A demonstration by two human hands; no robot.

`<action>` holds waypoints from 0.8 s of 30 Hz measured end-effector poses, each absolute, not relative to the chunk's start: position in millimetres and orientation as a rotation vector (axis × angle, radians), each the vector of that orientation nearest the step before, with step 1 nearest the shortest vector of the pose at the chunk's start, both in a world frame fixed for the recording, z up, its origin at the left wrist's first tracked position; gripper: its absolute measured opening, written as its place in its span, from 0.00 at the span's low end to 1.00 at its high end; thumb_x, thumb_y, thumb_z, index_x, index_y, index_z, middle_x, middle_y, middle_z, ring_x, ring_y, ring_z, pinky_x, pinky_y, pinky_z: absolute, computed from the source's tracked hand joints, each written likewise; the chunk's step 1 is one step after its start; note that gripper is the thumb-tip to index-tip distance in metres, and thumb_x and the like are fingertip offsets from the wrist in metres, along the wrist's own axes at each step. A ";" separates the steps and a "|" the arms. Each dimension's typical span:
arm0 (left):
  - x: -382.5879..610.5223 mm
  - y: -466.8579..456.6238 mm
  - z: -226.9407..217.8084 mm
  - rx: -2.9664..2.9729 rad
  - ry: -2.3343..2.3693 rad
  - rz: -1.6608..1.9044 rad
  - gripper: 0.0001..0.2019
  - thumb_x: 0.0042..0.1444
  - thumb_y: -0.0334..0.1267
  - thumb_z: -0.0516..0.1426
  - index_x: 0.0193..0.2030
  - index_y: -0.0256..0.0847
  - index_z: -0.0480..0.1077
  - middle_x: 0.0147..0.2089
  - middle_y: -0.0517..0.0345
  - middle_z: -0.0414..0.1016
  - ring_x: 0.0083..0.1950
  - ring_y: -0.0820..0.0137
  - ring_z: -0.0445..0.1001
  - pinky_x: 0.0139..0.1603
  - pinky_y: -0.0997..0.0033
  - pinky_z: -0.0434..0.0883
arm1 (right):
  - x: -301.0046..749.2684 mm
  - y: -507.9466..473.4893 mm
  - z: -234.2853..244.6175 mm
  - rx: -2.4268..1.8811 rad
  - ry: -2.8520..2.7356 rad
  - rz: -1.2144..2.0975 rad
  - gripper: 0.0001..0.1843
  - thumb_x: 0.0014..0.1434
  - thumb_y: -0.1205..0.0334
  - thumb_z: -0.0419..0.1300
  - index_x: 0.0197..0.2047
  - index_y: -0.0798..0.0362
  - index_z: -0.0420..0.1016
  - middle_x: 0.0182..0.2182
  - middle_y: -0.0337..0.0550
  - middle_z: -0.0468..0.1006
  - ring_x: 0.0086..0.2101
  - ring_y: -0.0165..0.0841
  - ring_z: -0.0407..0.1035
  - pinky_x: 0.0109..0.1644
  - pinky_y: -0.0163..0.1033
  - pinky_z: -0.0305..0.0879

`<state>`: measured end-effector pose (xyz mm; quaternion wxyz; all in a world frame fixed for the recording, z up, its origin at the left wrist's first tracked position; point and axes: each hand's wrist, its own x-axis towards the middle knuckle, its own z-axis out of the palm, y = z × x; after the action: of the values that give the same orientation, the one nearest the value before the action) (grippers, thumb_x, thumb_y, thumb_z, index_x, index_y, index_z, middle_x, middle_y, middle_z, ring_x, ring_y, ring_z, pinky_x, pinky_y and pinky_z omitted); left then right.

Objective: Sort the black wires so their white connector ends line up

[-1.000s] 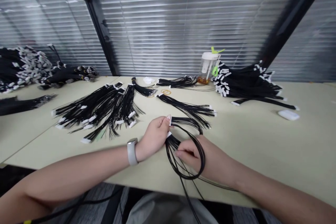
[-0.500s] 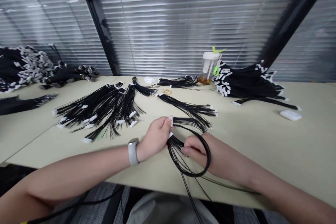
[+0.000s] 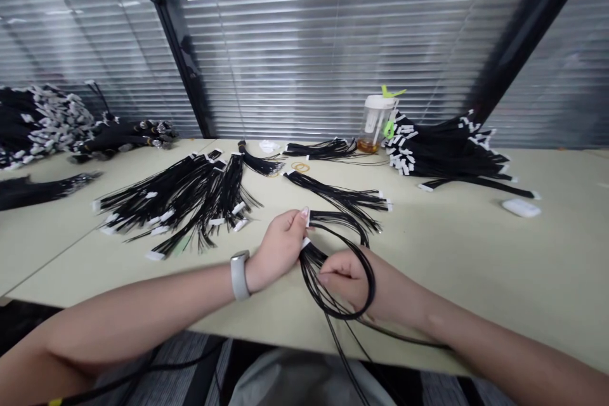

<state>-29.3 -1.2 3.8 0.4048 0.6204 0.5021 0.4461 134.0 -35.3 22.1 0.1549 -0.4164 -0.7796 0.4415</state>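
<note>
My left hand (image 3: 281,240), with a grey band on its wrist, is closed on a black wire harness (image 3: 311,295) at its two white connectors (image 3: 306,243), one above the other. From there the wires curve to the right in a loop. Inside that loop my right hand (image 3: 349,276) is closed, fingers curled among the thin wires; its fingertips seem to pinch some strands, though exactly which is hidden. Loose wire ends hang down past the table's front edge. Just beyond the hands lies another black harness (image 3: 335,193) with white connectors.
Several fanned-out harnesses (image 3: 190,203) lie to the left. A large harness pile (image 3: 447,146) is at the back right, beside a clear lidded cup (image 3: 374,124) of amber liquid. Rubber bands (image 3: 300,167) and a white object (image 3: 521,207) rest on the table (image 3: 476,266). More bundles (image 3: 52,120) stand far left.
My right hand has shifted slightly left, closer to my left hand, and the wire loop has narrowed a little. My left hand keeps its hold on the connectors.
</note>
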 end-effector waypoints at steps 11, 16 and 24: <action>-28.9 -0.8 4.6 1.556 1.258 1.126 0.22 0.55 0.54 0.45 0.20 0.38 0.57 0.17 0.65 0.57 0.19 0.78 0.54 0.20 0.76 0.55 | 155.4 -32.1 42.1 -1.372 -2.511 0.487 0.10 0.49 0.69 0.52 0.18 0.53 0.66 0.15 0.34 0.65 0.18 0.25 0.56 0.21 0.31 0.48; -29.5 -0.2 3.1 1.557 1.258 1.105 0.23 0.55 0.55 0.45 0.20 0.39 0.57 0.15 0.65 0.55 0.18 0.77 0.54 0.19 0.76 0.55 | 184.5 -21.2 66.6 -1.537 -2.132 0.079 0.07 0.51 0.63 0.56 0.27 0.49 0.75 0.16 0.36 0.71 0.17 0.27 0.62 0.22 0.34 0.55; -29.6 -2.8 6.9 1.613 1.246 1.074 0.22 0.56 0.53 0.44 0.20 0.38 0.57 0.17 0.65 0.57 0.20 0.77 0.55 0.22 0.76 0.56 | 179.8 -27.5 75.4 -1.062 -1.577 0.638 0.17 0.59 0.59 0.52 0.51 0.46 0.66 0.25 0.37 0.74 0.19 0.27 0.66 0.26 0.37 0.65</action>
<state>-29.6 -2.8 6.9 0.4069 0.6396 0.4940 0.4258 179.8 -27.5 75.4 0.5381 -0.4464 -0.6628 0.2680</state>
